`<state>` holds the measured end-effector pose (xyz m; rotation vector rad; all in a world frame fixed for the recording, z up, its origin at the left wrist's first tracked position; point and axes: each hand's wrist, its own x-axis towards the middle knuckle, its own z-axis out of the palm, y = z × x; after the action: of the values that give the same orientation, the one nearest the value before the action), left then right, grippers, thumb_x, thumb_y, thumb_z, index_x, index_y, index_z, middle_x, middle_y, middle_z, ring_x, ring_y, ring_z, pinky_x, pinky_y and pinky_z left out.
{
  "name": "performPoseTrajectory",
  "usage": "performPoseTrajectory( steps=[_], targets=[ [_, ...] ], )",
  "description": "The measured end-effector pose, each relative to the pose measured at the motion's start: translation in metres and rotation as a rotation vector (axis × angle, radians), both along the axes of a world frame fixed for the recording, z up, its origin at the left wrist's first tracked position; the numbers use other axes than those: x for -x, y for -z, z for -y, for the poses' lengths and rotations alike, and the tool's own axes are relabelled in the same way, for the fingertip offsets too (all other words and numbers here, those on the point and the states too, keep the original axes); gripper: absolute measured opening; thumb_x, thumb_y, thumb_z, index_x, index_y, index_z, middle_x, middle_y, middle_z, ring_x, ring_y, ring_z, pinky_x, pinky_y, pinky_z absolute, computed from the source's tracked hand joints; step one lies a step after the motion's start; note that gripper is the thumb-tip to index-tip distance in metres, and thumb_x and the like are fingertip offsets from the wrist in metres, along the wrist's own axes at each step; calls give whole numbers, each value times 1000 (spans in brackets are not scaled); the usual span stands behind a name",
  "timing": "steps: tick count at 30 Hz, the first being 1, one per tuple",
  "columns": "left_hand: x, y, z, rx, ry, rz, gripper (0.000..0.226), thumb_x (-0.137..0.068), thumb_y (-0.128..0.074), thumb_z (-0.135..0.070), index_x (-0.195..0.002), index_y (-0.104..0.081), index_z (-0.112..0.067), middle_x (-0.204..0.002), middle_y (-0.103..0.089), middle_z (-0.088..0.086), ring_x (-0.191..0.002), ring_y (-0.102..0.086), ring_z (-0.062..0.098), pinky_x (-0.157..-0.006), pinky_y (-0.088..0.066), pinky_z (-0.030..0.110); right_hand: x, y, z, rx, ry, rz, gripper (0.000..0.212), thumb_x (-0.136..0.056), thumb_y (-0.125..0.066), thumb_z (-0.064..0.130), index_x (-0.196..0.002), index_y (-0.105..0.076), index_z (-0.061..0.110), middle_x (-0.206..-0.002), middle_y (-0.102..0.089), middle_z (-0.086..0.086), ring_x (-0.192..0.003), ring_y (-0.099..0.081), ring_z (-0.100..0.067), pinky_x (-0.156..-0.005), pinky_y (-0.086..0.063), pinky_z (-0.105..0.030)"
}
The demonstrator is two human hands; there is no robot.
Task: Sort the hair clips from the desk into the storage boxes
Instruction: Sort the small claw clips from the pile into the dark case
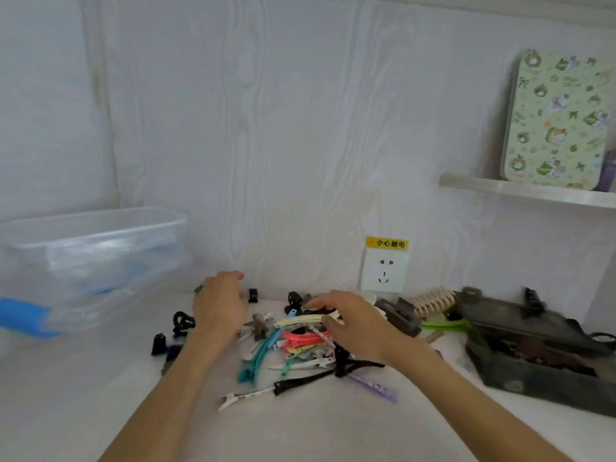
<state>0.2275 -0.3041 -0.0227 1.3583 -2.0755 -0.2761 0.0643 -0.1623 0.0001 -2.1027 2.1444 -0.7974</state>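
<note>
Desk (100,395) nearest, carrying clear boxes (93,258) far left and dark box (533,345) right. Between, clips (300,345) heaped, unsorted. Left hand (218,306) hovering slack, empty; right hand (353,323) grip unclear, likely reaching to pick.

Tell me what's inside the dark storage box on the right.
The dark storage box stands open, with a dark jumble inside that is too blurred to identify. Its near wall hides the bottom. A green clip lies beside it, outside.

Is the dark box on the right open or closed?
Open. The dark box has no lid over it, and dark items show inside it.
</note>
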Motion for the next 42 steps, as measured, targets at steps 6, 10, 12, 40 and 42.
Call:
performPoseTrajectory(
  steps=[6, 10, 12, 40, 42],
  targets=[
    [-13, 15, 42, -232, -45, 175, 44, -93, -43, -26, -132, -39, -5, -139, -37, 18, -121, -42, 34, -95, -41, 40, -37, 20, 79, -127, -65, -151, 46, -96, -35, 8, -142, -33, 18, -141, -39, -7, -128, -37, -22, -105, -33, -32],
    [-18, 17, 45, -221, -1, 258, 40, -92, -44, -25, -129, -48, -12, -136, -38, 12, -117, -46, 30, -91, -42, 37, -49, 35, 108, -187, -89, -77, 50, -96, -32, 4, -145, -24, 12, -147, -28, -10, -132, -33, -27, -110, -28, -31],
    [-19, 17, 45, -207, 19, 225, 35, -90, -47, -23, -122, -52, -13, -129, -42, 10, -113, -47, 28, -87, -42, 36, -55, 40, 121, -159, -87, -90, 52, -96, -33, 5, -146, -22, 13, -149, -25, -8, -134, -31, -28, -111, -27, -35],
    [-16, -2, 30, 78, 134, -462, 33, -79, -73, -23, -111, -68, -26, -105, -71, -4, -85, -67, 7, -79, -50, 21, -34, 9, 92, 418, -42, 396, 16, -83, -68, 17, -96, -71, 25, -93, -65, 11, -84, -60, 0, -73, -48, -12],
    [-10, -8, 21, 82, 198, -502, 33, -78, -74, -22, -110, -69, -25, -103, -71, -7, -80, -66, 2, -77, -50, 18, -21, 8, 60, 400, -59, 289, 17, -84, -67, 17, -97, -70, 27, -92, -63, 11, -85, -59, -3, -71, -49, -12]
  ],
)
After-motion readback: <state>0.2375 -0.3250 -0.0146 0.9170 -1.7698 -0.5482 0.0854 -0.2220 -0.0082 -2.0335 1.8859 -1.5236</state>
